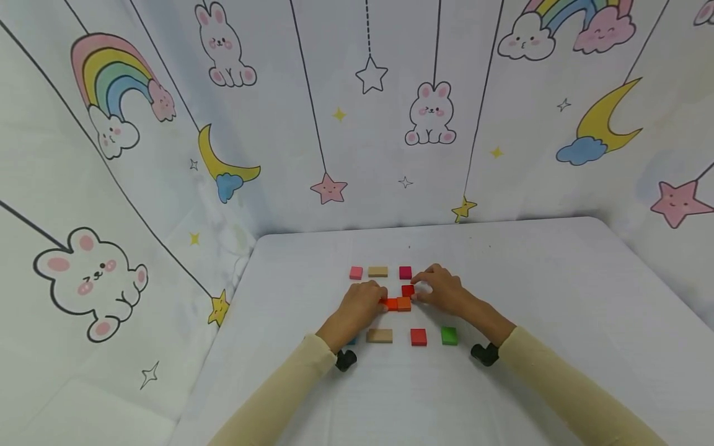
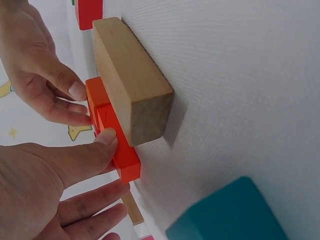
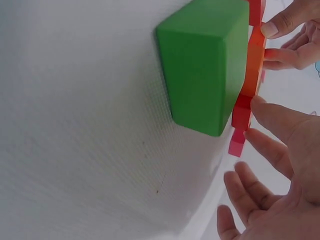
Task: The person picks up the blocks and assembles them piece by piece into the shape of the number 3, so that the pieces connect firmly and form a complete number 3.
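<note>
Your left hand point(image 1: 359, 305) pinches a red-orange block point(image 1: 392, 304), thumb on the side that faces you, fingers reaching behind. Your right hand point(image 1: 443, 292) has thumb and forefinger on a red block point(image 1: 408, 290), holding it between their tips; its other fingers are loosely spread, touching no block. Directly right of the red-orange block, and touching it, lies an orange block point(image 1: 404, 304). The red one sits just beyond that, toward the far edge of the desk point(image 1: 535, 279), so close that you can make out no gap. All three lie well in from the desk's left and right edges.

Nearer the far edge you have a row: a pink block point(image 1: 356, 273) on the side of the far left corner, then a longer wooden block point(image 1: 377, 272), then a crimson block point(image 1: 405, 272). On your own side of the hands, from left to right, come a teal block point(image 2: 227, 215), mostly hidden under your left wrist in the head view, a second wooden block point(image 1: 380, 336), another red block point(image 1: 418, 337) and a green block point(image 1: 449, 336).
</note>
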{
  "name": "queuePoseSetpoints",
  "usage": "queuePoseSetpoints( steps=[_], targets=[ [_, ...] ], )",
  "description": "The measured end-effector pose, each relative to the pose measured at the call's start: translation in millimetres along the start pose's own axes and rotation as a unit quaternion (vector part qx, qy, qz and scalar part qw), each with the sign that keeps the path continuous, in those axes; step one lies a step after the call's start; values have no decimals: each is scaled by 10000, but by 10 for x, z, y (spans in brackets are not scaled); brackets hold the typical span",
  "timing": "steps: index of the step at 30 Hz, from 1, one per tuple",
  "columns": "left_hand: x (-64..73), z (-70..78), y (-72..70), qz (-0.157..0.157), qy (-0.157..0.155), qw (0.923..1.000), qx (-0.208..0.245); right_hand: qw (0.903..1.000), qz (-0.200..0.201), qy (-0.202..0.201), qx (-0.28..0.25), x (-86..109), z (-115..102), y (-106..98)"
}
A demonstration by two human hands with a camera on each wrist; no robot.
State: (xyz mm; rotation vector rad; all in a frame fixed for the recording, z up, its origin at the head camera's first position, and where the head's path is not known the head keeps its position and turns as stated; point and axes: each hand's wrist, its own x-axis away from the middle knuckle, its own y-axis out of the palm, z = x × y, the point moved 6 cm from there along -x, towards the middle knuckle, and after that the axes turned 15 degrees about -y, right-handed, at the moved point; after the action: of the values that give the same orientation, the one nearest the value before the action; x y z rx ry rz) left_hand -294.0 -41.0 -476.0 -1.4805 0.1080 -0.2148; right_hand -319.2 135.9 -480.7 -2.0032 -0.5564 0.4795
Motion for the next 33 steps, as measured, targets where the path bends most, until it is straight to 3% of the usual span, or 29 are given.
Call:
queuePoseSetpoints(
  steps=[8, 20, 33],
  targets=[
    [2, -23, 4, -27, -29, 10000, 17, 9999, 51, 79, 73, -38, 51, -64],
    [-3, -34, 20, -67, -28, 9999, 70, 9985, 202, 514, 34, -257, 237, -81],
    [-10, -25, 19, -132, -34, 9999, 19, 9959, 149, 893, 61, -438, 230, -80]
  ],
)
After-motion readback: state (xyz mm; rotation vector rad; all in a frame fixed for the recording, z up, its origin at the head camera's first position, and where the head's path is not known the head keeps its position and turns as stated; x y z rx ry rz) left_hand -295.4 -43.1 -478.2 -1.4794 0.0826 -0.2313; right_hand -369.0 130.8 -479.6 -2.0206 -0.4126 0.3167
